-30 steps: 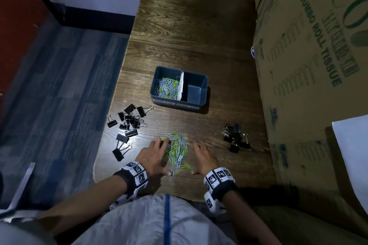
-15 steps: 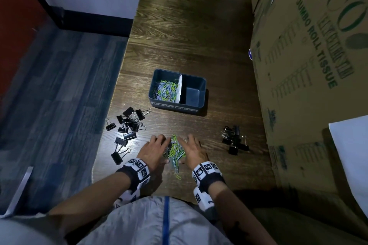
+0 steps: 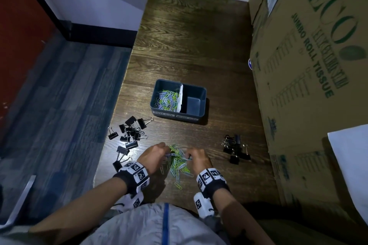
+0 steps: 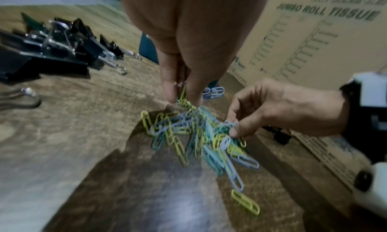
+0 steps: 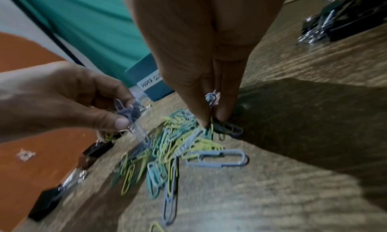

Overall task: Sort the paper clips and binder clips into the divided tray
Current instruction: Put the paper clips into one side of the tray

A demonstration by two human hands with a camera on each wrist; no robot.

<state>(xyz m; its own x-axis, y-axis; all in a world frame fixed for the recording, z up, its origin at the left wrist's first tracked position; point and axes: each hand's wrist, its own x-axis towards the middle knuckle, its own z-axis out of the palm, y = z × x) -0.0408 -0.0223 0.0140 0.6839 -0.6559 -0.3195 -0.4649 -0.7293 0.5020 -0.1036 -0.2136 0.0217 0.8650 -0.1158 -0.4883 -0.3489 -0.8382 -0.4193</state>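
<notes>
A heap of green, blue and yellow paper clips (image 3: 178, 162) (image 4: 201, 136) (image 5: 167, 146) lies near the table's front edge. My left hand (image 3: 154, 155) (image 4: 184, 93) (image 5: 117, 118) pinches a bunch of clips at the heap's left side. My right hand (image 3: 196, 157) (image 4: 236, 128) (image 5: 211, 118) pinches clips at its right side. Beyond them stands the blue divided tray (image 3: 197, 114); its left compartment holds paper clips (image 3: 167, 99) and its right one shows bare bottom. Black binder clips lie in a left group (image 3: 129, 135) and a right group (image 3: 236, 149).
A large cardboard box (image 3: 310, 65) stands along the table's right side. The table's left edge (image 3: 111, 125) drops to a blue carpeted floor. White paper (image 3: 350, 155) lies on the box at the right.
Both hands went from lying flat beside the paper clips to curling round them, pushing the heap together and pinching clips. The head view shifted slightly.
</notes>
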